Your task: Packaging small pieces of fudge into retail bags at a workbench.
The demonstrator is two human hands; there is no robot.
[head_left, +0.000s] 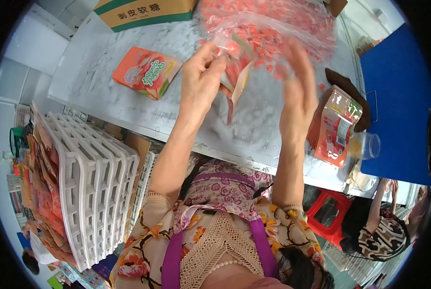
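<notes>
Head view: a red glossy plastic pouch with brown edging [236, 76], apparently open, lies between your left thumb and fingers; your left hand [200, 81] pinches it above the grey marbled table [92, 62]. Your blurred right hand [297, 94] is spread, just right of the pouch. Beyond lie small red pieces in a clear plastic bag [273, 24]. One plump red-and-green pouch [138, 72], at left, looks filled; the flat red pouches stacked at right [335, 126] look unfilled.

One held pouch [237, 74], one cup [371, 146] (clear); one red stool [338, 199]
</notes>
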